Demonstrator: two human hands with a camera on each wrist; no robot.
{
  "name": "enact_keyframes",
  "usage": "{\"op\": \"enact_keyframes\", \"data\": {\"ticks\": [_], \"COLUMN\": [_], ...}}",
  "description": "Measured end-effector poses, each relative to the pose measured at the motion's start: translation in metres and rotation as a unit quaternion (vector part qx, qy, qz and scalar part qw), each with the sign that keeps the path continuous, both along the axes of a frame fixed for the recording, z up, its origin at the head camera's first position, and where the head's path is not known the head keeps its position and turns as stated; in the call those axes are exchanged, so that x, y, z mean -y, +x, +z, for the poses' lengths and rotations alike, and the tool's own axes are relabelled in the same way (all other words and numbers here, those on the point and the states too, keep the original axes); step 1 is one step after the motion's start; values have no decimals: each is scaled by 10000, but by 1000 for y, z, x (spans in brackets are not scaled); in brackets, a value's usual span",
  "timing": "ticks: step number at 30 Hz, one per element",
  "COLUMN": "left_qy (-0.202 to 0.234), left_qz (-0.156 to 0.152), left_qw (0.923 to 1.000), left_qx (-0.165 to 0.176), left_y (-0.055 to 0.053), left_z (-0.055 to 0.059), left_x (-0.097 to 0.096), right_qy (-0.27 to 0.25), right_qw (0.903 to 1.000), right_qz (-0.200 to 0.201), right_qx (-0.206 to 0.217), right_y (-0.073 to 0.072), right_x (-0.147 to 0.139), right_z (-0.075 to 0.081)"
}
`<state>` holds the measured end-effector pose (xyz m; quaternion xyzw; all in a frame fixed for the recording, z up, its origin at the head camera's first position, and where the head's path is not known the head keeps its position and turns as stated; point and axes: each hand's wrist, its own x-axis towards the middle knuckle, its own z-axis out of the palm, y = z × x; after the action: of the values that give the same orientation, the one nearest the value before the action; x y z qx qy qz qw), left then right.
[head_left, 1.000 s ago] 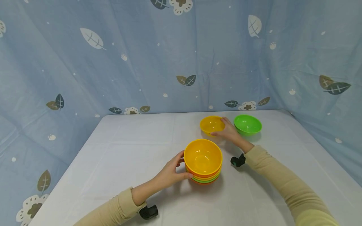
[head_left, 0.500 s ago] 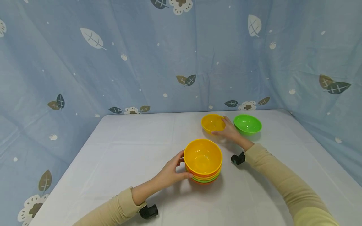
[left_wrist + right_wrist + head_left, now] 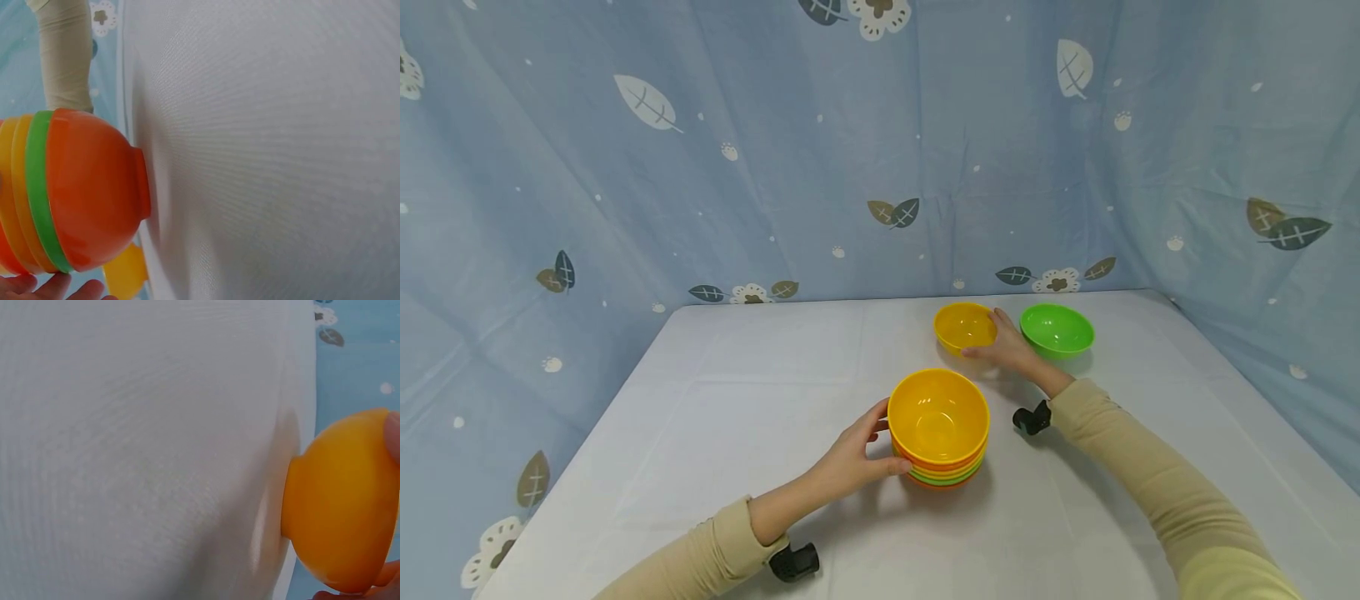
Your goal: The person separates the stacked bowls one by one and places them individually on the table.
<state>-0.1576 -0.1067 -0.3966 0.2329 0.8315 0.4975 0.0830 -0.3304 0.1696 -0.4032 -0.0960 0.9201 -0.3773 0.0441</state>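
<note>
A stack of several nested bowls stands upright in the middle of the table, a yellow one on top and green and orange rims below. My left hand grips the stack's left side, thumb at the front and fingers behind. In the left wrist view the orange bottom bowl shows its foot at the cloth. Farther back, my right hand holds a single yellow bowl by its right side. The right wrist view shows that yellow bowl upright, its foot at the cloth, with fingertips at its rim.
A green bowl stands at the back right, just beyond the right hand. White cloth covers the table. A blue patterned curtain hangs behind it. Black wrist cameras sit under both sleeves.
My right hand shifted the single yellow bowl slightly back and right in the first half second, then stayed still. The left hand and the stack have not moved.
</note>
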Motion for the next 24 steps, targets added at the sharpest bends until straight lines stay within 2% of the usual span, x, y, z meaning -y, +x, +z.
{"op": "enact_keyframes", "data": {"ticks": [7,14,19,24], "left_qy": [-26,-73,-87,-87], "left_qz": [13,69,99,115], "left_qw": [10000,9999,9999,9998], "left_qx": [13,-49,-83,-115], "left_y": [1,0,0,0], "left_z": [0,1,2,5], "left_x": [1,1,2,5], "right_qy": [-46,-430,-463,-484], "right_qw": [10000,9989,9987,9983], "right_qz": [13,25,168,305], "right_qx": [79,174,132,118], "right_y": [0,6,14,28], "right_x": [-2,-4,-5,-6], "right_z": [2,9,14,22]}}
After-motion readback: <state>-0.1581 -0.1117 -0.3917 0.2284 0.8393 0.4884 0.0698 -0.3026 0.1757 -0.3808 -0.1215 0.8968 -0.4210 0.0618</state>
